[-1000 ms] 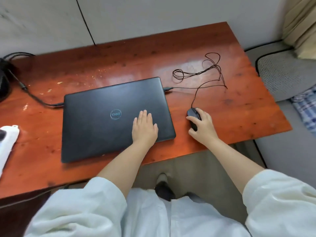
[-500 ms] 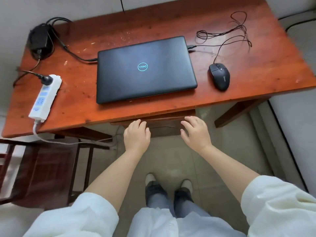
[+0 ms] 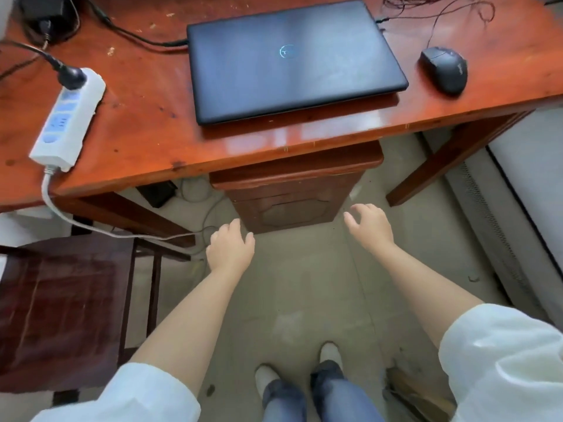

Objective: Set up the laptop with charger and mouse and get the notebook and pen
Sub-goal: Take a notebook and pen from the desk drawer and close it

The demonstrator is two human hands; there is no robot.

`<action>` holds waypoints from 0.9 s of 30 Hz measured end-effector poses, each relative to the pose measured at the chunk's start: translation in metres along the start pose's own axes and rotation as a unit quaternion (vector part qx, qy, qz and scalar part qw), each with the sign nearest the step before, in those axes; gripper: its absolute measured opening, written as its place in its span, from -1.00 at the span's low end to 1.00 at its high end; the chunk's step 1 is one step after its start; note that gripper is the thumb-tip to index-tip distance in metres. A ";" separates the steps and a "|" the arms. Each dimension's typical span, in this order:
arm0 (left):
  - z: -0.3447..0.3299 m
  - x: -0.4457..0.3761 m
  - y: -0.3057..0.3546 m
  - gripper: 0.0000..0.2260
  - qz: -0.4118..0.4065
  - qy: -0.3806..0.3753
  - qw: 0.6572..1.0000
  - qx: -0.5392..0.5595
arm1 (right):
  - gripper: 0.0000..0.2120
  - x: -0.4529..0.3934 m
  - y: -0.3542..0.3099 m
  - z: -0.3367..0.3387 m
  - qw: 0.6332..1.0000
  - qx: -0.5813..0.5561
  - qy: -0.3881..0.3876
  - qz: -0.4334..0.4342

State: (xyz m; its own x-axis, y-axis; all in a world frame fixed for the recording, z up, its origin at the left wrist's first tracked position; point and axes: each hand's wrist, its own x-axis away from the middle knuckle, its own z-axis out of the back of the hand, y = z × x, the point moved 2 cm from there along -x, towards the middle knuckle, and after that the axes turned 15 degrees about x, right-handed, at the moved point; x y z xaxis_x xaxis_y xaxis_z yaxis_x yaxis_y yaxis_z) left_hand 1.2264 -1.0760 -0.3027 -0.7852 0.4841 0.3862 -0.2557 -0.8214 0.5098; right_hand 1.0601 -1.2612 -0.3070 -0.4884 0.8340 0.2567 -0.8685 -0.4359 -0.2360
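- Laptop [image 3: 292, 59]: closed, lid down, lying flat near the front edge of the desk [image 3: 146, 126]. A dark cable enters its left side, another its right rear corner.
- Mouse [image 3: 444, 69]: black, wired, on the desk just right of the laptop, apart from it; its thin cord [image 3: 438, 10] loops loosely behind.
- Charger brick [image 3: 45, 13]: black, at the desk's far left corner, its lead running to the laptop.
- Power strip [image 3: 68, 114]: white, on the desk's left part, one black plug seated in its top socket.
- Notebook and pen: neither in view.
- Drawer unit [image 3: 292, 193]: dark wood, under the desk's middle, front panel shut; probably where the notebook and pen are kept, though blur hides any handle.
- Left hand [image 3: 230, 249]: empty, fingers loosely spread, hanging below the desk edge near the unit's lower left corner.
- Right hand [image 3: 370, 223]: empty, fingers apart and slightly curled, beside the unit's right edge; contact cannot be told.
- Chair [image 3: 61, 303]: dark wooden seat at left, beside the person's legs.
- Handling note: step in hand judged as opening the drawer. Find the pull first, draw straight out with one hand, steady with the other, keeping clear of the white cable [image 3: 91, 226] trailing below.
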 end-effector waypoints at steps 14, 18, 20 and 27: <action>-0.103 -0.155 -0.055 -0.46 -0.091 0.209 0.867 0.444 | -0.37 -0.142 0.028 -0.119 0.862 -0.449 0.207 -0.114; -0.108 -0.168 -0.048 -0.48 -0.150 0.232 0.809 0.518 | -0.41 -0.156 0.035 -0.128 0.851 -0.458 0.246 -0.068; -0.109 -0.169 -0.044 -0.46 -0.160 0.229 0.813 0.511 | -0.40 -0.157 0.036 -0.130 0.847 -0.470 0.245 -0.047; -0.104 -0.167 -0.034 -0.38 -0.115 0.246 0.800 0.536 | -0.26 -0.161 0.029 -0.123 0.822 -0.531 0.202 -0.039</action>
State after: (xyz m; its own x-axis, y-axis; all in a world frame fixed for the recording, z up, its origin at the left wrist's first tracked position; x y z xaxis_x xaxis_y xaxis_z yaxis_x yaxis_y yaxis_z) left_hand 1.3080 -1.1602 -0.4645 -0.9810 0.1923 -0.0273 -0.0023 0.1294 0.9916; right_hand 1.1238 -1.3663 -0.4708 -0.1816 0.9830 0.0282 -0.2280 -0.0142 -0.9736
